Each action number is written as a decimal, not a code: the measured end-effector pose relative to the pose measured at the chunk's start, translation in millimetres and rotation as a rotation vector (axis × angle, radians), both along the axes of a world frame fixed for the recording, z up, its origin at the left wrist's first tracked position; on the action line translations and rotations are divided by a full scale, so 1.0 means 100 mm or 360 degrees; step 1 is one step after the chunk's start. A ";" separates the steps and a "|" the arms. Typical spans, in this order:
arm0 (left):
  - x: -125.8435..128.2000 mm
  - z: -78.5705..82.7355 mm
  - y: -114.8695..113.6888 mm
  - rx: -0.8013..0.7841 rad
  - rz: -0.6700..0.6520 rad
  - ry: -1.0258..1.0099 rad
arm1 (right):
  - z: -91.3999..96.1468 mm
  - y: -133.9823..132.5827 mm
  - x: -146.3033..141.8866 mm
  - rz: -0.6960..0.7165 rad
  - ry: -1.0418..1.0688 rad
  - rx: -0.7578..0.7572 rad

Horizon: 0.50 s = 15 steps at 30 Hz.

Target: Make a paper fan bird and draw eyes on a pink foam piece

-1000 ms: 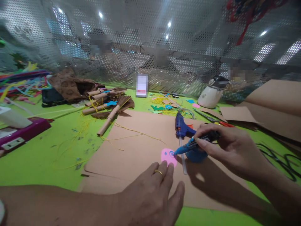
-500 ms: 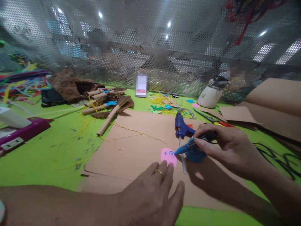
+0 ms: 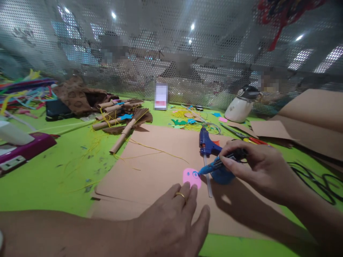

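Note:
A small pink paper cutout (image 3: pixel 190 175) with blue drawn marks lies on a brown cardboard sheet (image 3: pixel 150 171). My left hand (image 3: pixel 174 217) rests flat, its fingertips pressing the cutout's lower edge; a ring is on one finger. In a pinch grip, my right hand (image 3: pixel 252 167) holds a blue glue gun-style drawing tool, better seen as a blue marker pen (image 3: pixel 211 167), its tip touching the right side of the cutout. Beside the pen lies a dark blue glue gun (image 3: pixel 205 142) with a clear glue stick (image 3: pixel 208 185) sticking out toward me. A blue round object (image 3: pixel 223 177) is partly hidden behind the pen.
Paper rolls shaped like small brooms (image 3: pixel 124 134) lie at left with yellow string. A purple power strip (image 3: pixel 40 144) sits far left. Behind stand a phone (image 3: pixel 160 96) and a white bottle (image 3: pixel 239 107). Red-handled scissors (image 3: pixel 255 140) and black cable (image 3: pixel 316 178) are right.
Almost nothing differs. The view has shifted very slightly; the pen tip stays at the cutout's right side and my left hand keeps its place.

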<state>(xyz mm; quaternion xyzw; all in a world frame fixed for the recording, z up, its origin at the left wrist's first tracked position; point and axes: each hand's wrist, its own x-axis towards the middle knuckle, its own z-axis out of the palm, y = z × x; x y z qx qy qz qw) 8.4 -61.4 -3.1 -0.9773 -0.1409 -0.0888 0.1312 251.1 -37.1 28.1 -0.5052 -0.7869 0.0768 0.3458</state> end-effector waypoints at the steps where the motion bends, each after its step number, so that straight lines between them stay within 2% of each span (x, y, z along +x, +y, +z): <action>1: 0.00 0.00 0.00 -0.0003 0.0000 -0.0003 | 0.00 0.00 0.01 0.0003 0.0002 0.0001; 7: 0.01 0.00 0.00 -0.0015 0.0004 0.0015 | 0.01 -0.02 0.03 -0.0024 0.0040 -0.0036; 11: 0.00 0.00 0.00 -0.0035 -0.0004 -0.0011 | 0.01 -0.03 0.02 -0.0052 0.0176 0.0042; 15: 0.01 0.01 0.00 -0.0033 0.0015 0.0007 | 0.01 -0.02 -0.01 -0.0050 0.0121 0.0097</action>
